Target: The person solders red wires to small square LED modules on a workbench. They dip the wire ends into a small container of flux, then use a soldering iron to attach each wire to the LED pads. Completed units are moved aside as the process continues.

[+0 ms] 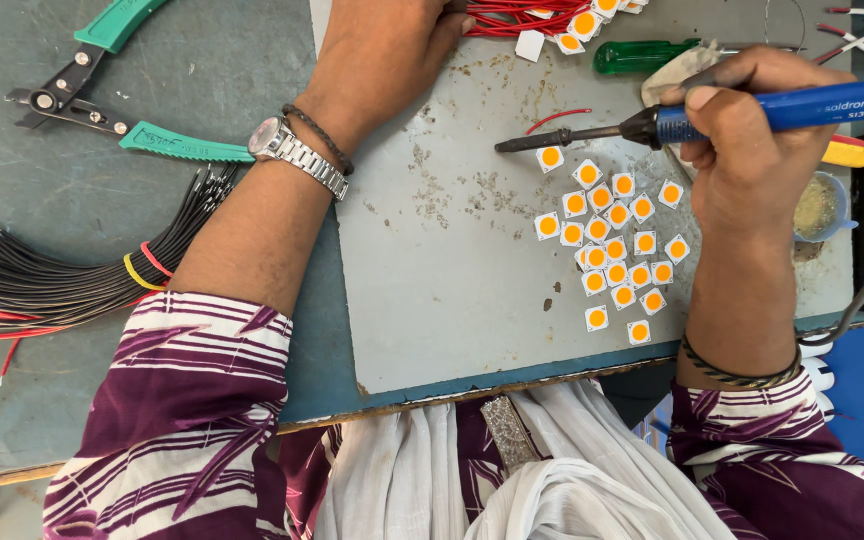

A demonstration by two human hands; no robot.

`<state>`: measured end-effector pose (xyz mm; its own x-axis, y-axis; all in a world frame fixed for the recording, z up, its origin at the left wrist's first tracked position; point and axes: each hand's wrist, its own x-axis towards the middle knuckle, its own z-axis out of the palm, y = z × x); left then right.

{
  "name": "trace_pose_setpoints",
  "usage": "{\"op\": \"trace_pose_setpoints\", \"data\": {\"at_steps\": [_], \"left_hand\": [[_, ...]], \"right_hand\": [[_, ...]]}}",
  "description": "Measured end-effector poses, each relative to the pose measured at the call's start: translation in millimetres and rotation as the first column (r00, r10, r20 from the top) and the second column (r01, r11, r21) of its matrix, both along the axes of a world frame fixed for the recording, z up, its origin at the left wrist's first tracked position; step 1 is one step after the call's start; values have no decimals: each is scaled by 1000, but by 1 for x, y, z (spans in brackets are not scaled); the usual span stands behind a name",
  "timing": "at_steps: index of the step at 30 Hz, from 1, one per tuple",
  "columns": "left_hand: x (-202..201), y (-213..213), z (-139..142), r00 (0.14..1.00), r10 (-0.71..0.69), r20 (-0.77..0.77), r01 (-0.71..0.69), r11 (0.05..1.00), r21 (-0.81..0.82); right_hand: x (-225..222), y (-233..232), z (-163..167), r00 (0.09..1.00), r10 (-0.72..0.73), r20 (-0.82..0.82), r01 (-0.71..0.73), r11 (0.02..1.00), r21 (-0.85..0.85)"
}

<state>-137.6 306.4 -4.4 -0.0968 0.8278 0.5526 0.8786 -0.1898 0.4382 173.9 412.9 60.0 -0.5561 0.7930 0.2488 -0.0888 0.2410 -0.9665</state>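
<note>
My right hand [752, 140] grips a blue-handled soldering iron [782, 112] whose dark tip points left, just above a loose cluster of several small white square chips with orange round centres [612, 240] lying on a grey metal plate [432, 270]. My left hand [377, 55], with a metal watch on its wrist, reaches to the top of the plate and touches a bundle of red wires [512, 18] with more of the same chips attached. Its fingertips are partly cut off by the frame's top edge.
Green-handled wire strippers [102, 95] lie at the upper left. A bundle of black wires [62, 275] fans out at the left. A green-handled screwdriver [642, 55] and a small pot of yellowish paste [817, 207] sit near my right hand.
</note>
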Motion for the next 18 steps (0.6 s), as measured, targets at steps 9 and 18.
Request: {"op": "trace_pose_setpoints", "data": {"at_steps": [9, 18], "left_hand": [[-1, -1, 2, 1000, -10, 2, 10, 1000, 6], [-6, -3, -2, 995, -2, -100, 9, 997, 73]], "right_hand": [[24, 0, 5, 985, -155, -72, 153, 988, -31], [139, -17, -16, 901, -292, -320, 228, 948, -222]]}}
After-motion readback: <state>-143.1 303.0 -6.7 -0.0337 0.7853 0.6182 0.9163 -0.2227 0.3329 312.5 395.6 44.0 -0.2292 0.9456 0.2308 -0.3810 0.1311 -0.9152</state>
